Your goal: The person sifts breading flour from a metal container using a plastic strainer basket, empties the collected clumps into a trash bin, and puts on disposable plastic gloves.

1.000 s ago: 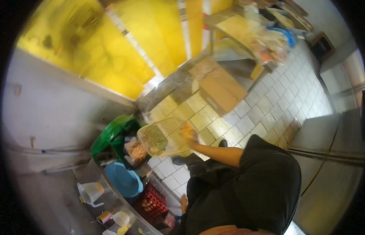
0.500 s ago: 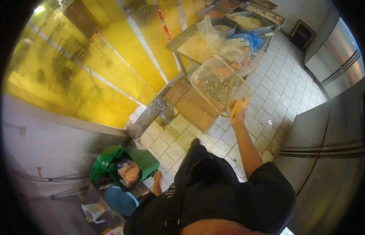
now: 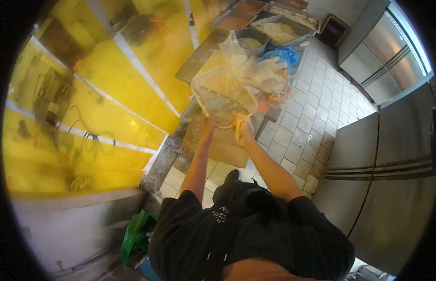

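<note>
Both my hands are on a pale yellow mesh basket (image 3: 221, 122), held out in front of me above a cardboard box (image 3: 227, 151). My left hand (image 3: 207, 127) is closed on its near left edge. My right hand (image 3: 245, 129) grips the near right corner, with a yellow strap or band (image 3: 238, 131) looped about the fingers. The basket is smeared by motion, so its contents are hard to make out. Just beyond it, clear plastic bags (image 3: 267, 75) lie on a metal table (image 3: 190, 70), partly overlapped by the basket.
Trays of food (image 3: 279, 32) and a deep metal pan (image 3: 251, 43) stand at the table's far end, near a blue bag (image 3: 284, 57). Steel fridges (image 3: 351, 187) line the right side. Yellow strip curtain (image 3: 119, 93) hangs at left. A green bin (image 3: 133, 236) sits low left.
My left hand has come up from beside the green bin to the basket. The basket has moved left and away, and the crumbs seen in it before no longer show clearly.
</note>
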`<action>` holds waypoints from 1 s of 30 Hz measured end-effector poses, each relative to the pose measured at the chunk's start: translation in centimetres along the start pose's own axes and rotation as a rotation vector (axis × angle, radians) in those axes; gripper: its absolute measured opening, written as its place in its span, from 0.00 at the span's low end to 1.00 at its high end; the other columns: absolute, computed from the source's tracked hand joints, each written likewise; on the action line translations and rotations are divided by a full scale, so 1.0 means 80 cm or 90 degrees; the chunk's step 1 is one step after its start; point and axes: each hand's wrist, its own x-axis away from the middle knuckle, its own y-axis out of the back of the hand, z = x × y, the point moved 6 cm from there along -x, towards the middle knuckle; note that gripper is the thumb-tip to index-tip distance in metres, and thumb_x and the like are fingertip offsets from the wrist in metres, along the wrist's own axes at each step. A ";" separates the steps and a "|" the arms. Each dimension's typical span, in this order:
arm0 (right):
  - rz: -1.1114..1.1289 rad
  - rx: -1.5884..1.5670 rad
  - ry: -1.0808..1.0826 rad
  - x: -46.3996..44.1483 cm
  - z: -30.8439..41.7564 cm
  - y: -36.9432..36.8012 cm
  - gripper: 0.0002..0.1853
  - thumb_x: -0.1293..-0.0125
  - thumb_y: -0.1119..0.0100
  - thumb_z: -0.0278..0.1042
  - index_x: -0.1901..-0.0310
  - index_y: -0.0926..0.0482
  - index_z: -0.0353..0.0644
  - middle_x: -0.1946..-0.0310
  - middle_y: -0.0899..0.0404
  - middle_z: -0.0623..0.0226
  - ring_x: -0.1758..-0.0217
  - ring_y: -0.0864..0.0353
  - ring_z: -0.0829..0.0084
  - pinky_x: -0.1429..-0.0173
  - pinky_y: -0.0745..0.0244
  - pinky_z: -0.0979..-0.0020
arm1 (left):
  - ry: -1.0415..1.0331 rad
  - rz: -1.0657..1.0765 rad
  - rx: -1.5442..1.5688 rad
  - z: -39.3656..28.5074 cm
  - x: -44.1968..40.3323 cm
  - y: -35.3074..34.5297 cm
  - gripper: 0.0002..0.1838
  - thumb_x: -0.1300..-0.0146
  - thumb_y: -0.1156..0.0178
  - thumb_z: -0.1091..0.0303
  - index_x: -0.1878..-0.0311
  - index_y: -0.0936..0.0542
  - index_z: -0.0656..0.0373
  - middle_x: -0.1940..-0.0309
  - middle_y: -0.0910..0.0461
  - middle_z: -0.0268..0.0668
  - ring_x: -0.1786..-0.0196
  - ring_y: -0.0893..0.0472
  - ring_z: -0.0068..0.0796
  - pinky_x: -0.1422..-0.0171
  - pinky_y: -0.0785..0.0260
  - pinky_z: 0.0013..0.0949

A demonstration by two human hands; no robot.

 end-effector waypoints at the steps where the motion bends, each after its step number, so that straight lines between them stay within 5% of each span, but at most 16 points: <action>1: 0.081 0.161 -0.057 0.017 0.020 -0.023 0.12 0.37 0.42 0.36 0.54 0.27 0.42 0.61 0.22 0.64 0.64 0.20 0.70 0.61 0.23 0.68 | 0.075 -0.026 0.037 0.012 -0.031 0.017 0.19 0.33 0.48 0.55 0.51 0.24 0.61 0.64 0.20 0.40 0.65 0.22 0.29 0.61 0.30 0.31; 3: 0.142 0.314 -0.117 0.024 0.017 -0.006 0.16 0.36 0.41 0.41 0.51 0.27 0.42 0.57 0.22 0.65 0.59 0.20 0.71 0.58 0.24 0.69 | 0.110 0.012 0.049 0.045 -0.110 0.057 0.13 0.35 0.48 0.60 0.62 0.23 0.61 0.75 0.22 0.36 0.73 0.24 0.28 0.68 0.32 0.31; 5: 0.445 0.390 -0.092 0.026 -0.006 0.049 0.26 0.34 0.43 0.48 0.40 0.32 0.42 0.48 0.24 0.65 0.51 0.22 0.71 0.51 0.25 0.70 | 0.091 0.098 0.022 0.028 -0.166 0.072 0.13 0.34 0.49 0.59 0.68 0.23 0.59 0.78 0.23 0.34 0.75 0.24 0.27 0.68 0.32 0.31; 7: 0.321 0.292 -0.211 0.084 0.036 0.067 0.25 0.33 0.45 0.47 0.40 0.28 0.41 0.46 0.27 0.63 0.47 0.24 0.70 0.47 0.26 0.71 | 0.072 0.114 -0.053 0.002 -0.230 0.089 0.16 0.34 0.48 0.56 0.70 0.23 0.57 0.76 0.23 0.33 0.72 0.24 0.25 0.67 0.32 0.30; 8: 0.277 0.343 -0.168 0.098 0.046 0.097 0.27 0.32 0.45 0.48 0.37 0.30 0.42 0.43 0.29 0.64 0.46 0.25 0.69 0.46 0.26 0.69 | 0.031 0.109 -0.117 0.020 -0.285 0.111 0.17 0.33 0.48 0.54 0.70 0.23 0.56 0.76 0.23 0.33 0.71 0.24 0.24 0.66 0.32 0.28; 10: 0.171 0.298 -0.168 0.124 0.067 0.169 0.31 0.33 0.45 0.53 0.33 0.36 0.46 0.40 0.30 0.63 0.45 0.25 0.67 0.45 0.27 0.66 | 0.155 0.225 -0.145 0.058 -0.379 0.134 0.20 0.34 0.46 0.52 0.50 0.22 0.58 0.68 0.20 0.30 0.65 0.23 0.24 0.62 0.31 0.31; 13: 0.024 0.150 -0.144 0.196 0.101 0.276 0.34 0.35 0.43 0.55 0.32 0.39 0.51 0.40 0.30 0.61 0.45 0.24 0.66 0.45 0.27 0.64 | 0.177 0.246 -0.137 0.033 -0.414 0.116 0.20 0.37 0.43 0.51 0.55 0.20 0.59 0.69 0.20 0.31 0.67 0.24 0.23 0.65 0.34 0.30; 16: -0.223 0.095 -0.128 0.272 0.106 0.379 0.32 0.35 0.43 0.56 0.33 0.37 0.55 0.47 0.26 0.66 0.49 0.23 0.67 0.50 0.24 0.64 | 0.024 0.269 -0.410 0.076 -0.495 0.134 0.20 0.40 0.41 0.50 0.60 0.17 0.59 0.68 0.19 0.34 0.65 0.22 0.24 0.62 0.31 0.29; 18: -0.271 -0.004 -0.099 0.313 0.099 0.430 0.32 0.35 0.43 0.57 0.33 0.36 0.57 0.51 0.24 0.69 0.51 0.22 0.67 0.52 0.23 0.64 | -0.038 0.086 -0.631 0.143 -0.547 0.155 0.21 0.42 0.40 0.49 0.61 0.15 0.59 0.66 0.16 0.40 0.63 0.19 0.33 0.57 0.27 0.32; 19: -0.293 -0.060 -0.110 0.334 0.096 0.445 0.30 0.35 0.44 0.57 0.34 0.35 0.58 0.55 0.23 0.70 0.54 0.22 0.68 0.55 0.23 0.64 | -0.045 0.095 -0.630 0.140 -0.545 0.142 0.21 0.42 0.40 0.49 0.61 0.15 0.59 0.66 0.16 0.40 0.63 0.19 0.33 0.57 0.27 0.32; 21: -0.343 -0.123 -0.120 0.370 0.093 0.468 0.28 0.34 0.46 0.56 0.35 0.33 0.58 0.60 0.22 0.73 0.59 0.20 0.69 0.58 0.22 0.66 | -0.055 0.071 -0.777 0.116 -0.510 0.127 0.28 0.43 0.42 0.48 0.46 0.21 0.58 0.54 0.18 0.48 0.51 0.20 0.53 0.50 0.27 0.44; 22: -0.370 -0.126 -0.122 0.389 0.090 0.478 0.27 0.33 0.47 0.56 0.35 0.33 0.59 0.61 0.22 0.74 0.61 0.20 0.70 0.59 0.21 0.66 | -0.061 0.087 -0.781 0.102 -0.489 0.116 0.28 0.43 0.42 0.48 0.46 0.21 0.58 0.54 0.18 0.48 0.51 0.20 0.53 0.50 0.27 0.44; 27: -0.341 -0.102 -0.028 0.445 0.112 0.451 0.29 0.30 0.51 0.55 0.32 0.37 0.52 0.62 0.24 0.75 0.63 0.23 0.75 0.60 0.23 0.73 | -0.025 -0.332 -0.705 -0.044 -0.339 0.097 0.32 0.42 0.41 0.44 0.40 0.24 0.56 0.45 0.24 0.53 0.43 0.26 0.55 0.40 0.33 0.50; 28: -0.345 -0.105 -0.032 0.456 0.109 0.451 0.29 0.30 0.51 0.55 0.32 0.37 0.52 0.62 0.24 0.75 0.63 0.23 0.75 0.60 0.23 0.73 | -0.024 -0.329 -0.710 -0.041 -0.313 0.088 0.32 0.42 0.41 0.44 0.40 0.24 0.56 0.45 0.24 0.53 0.43 0.26 0.55 0.40 0.33 0.50; 30: -0.409 -0.122 -0.027 0.477 0.104 0.469 0.29 0.29 0.52 0.54 0.32 0.39 0.50 0.61 0.26 0.75 0.64 0.25 0.76 0.61 0.23 0.73 | -0.278 -0.309 -0.593 -0.061 -0.259 0.051 0.28 0.38 0.42 0.49 0.43 0.23 0.60 0.49 0.22 0.53 0.46 0.25 0.55 0.42 0.33 0.50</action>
